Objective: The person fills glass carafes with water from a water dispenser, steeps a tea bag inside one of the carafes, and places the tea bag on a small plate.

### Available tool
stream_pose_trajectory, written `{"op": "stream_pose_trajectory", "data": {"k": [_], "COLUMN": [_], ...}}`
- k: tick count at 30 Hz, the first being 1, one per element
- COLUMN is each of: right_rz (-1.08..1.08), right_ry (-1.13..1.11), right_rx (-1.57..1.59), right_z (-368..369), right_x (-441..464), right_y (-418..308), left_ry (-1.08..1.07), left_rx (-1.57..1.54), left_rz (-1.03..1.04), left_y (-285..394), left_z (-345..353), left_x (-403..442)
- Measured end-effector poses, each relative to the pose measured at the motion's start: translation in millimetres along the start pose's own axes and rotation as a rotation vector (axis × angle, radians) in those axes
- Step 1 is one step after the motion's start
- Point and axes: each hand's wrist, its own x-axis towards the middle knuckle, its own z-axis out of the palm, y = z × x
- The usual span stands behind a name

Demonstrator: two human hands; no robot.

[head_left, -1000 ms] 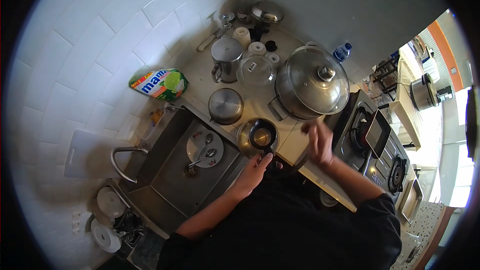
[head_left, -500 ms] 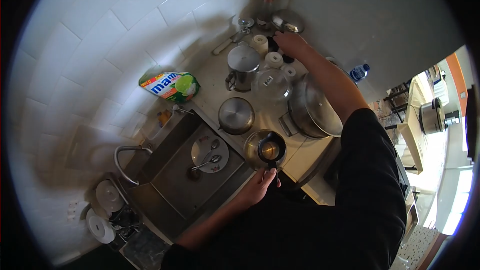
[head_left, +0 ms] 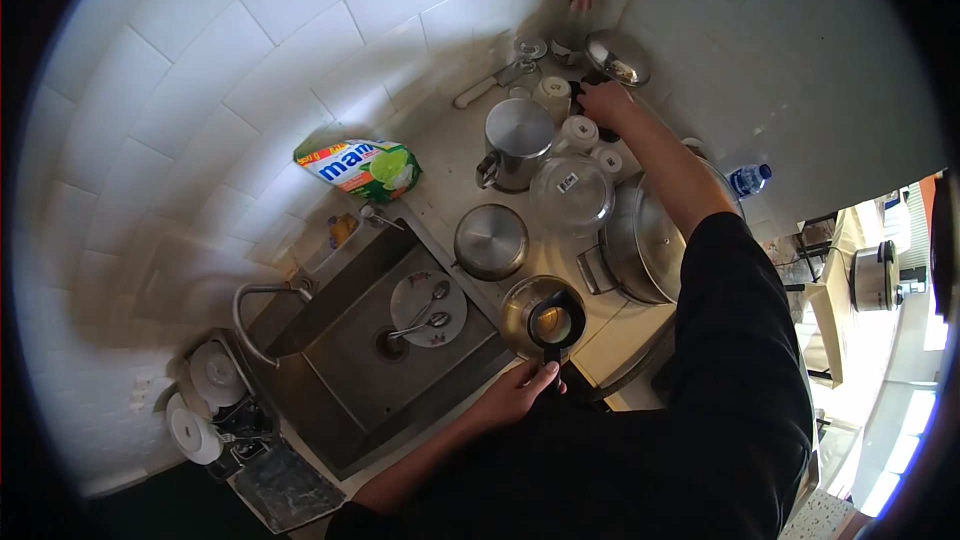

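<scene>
My left hand [head_left: 524, 388] is closed around the handle of a black round-rimmed utensil [head_left: 557, 345], which looks like a small strainer; its mesh cannot be made out. The round end is over a shiny metal bowl [head_left: 514, 317] at the counter's edge. My right hand [head_left: 606, 103] reaches to the back corner, fingers curled on a dark object [head_left: 576, 94] that they mostly hide. Close to it are upturned white cups [head_left: 552, 93], a metal lid [head_left: 618, 57] against the wall and a glass bottle [head_left: 575, 20].
A metal pitcher [head_left: 519, 135], a clear bowl [head_left: 571, 196], an upturned pot [head_left: 491, 242] and a large lidded pot [head_left: 640, 240] crowd the counter. In the sink [head_left: 340, 380] lies a plate [head_left: 425, 290] with spoons. A green detergent pouch [head_left: 362, 171] leans on the wall.
The view has shifted, so the counter things appear farther right. My right hand remains at the dark object in the corner. My left hand still holds the black utensil over the bowl.
</scene>
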Motion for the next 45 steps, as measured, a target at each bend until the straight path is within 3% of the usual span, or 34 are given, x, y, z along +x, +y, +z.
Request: {"op": "stream_pose_trajectory", "data": {"k": [13,19,45], "right_rz": [0.089,0.004,0.051], "right_ry": [-0.036,-0.014,0.024], "right_rx": [-0.075,-0.124,0.136], "right_z": [18,25,-3], "right_x": [9,13,-25], "right_y": [4,7,18], "left_ry": [-0.066,-0.058,-0.042], "left_rx": [-0.018,-0.023,0.063], "left_rz": [-0.031,-0.048,-0.033], "left_y": [-7,-5,1], "left_z": [-2,-1,0], "left_x": [0,-1,-3]}}
